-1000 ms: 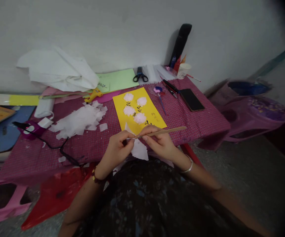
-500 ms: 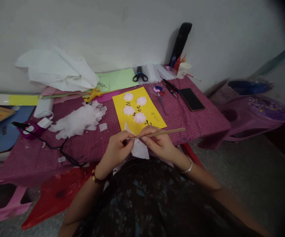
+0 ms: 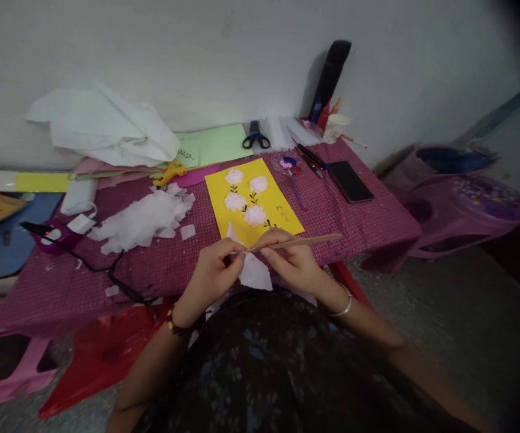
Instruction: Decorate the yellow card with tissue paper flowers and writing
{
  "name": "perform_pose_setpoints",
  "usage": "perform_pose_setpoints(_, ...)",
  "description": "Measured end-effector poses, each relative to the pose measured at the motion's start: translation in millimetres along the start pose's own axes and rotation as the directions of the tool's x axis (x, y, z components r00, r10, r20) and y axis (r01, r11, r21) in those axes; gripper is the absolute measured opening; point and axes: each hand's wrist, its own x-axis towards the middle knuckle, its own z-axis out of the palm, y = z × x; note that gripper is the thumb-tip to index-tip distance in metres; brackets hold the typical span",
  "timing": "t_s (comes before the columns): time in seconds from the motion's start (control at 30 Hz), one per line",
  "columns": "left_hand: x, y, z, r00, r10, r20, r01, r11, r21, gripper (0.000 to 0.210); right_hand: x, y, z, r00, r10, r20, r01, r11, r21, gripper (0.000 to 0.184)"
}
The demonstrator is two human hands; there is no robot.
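Observation:
A flat wooden stick (image 3: 318, 240) runs through the fingers of my right hand (image 3: 294, 263), its free end pointing right. My left hand (image 3: 217, 272) is pinched at the stick's inner tip, where thin white paper (image 3: 256, 274) meets it. That paper hangs below my fingertips, and a corner also sticks up above them. Exactly how it sits around the tip is hidden. Just beyond my hands lies a yellow card (image 3: 217, 195) bearing several pale pink paper flowers (image 3: 255, 215) and dark painted leaves.
A heap of torn white paper pieces (image 3: 145, 219) lies left of the card. Behind are a yellow glue gun (image 3: 169, 173), black scissors (image 3: 255, 137) and green paper (image 3: 223, 144). A phone (image 3: 350, 181) and a paintbrush (image 3: 296, 191) lie right. A black cord (image 3: 115, 276) crosses the table's left front.
The stick's free end reaches slightly farther right, and my right fingers have shifted a little on it. My left hand and the hanging paper look nearly unchanged.

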Motion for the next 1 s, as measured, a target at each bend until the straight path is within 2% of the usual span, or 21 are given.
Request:
perform_pose_setpoints(0.17, -0.4, -1.1, 0.6, 1.000, -0.003, 0.008, 0.003, 1.000, -0.016, 0.014, -0.6, 0.8, 0.5, 1.000, 0.022, 0.019, -0.022, 1.000, -0.007, 0.011)
perform_pose_setpoints(0.4, -0.6, -0.8, -0.2, 1.000, -0.023, 0.020, 0.024, 0.999, -0.045, 0.015, -1.1, 1.9, -0.1, 0.999, 0.006, -0.042, -0.006, 1.000, 0.002, 0.011)
perform_pose_setpoints(1.0, -0.1, 1.0, 0.1, 0.999, -0.047, 0.028, 0.047, 0.998, -0.029, 0.016, -1.9, 5.0, -1.4, 0.999, 0.037, -0.035, -0.036, 0.998, 0.046, 0.009)
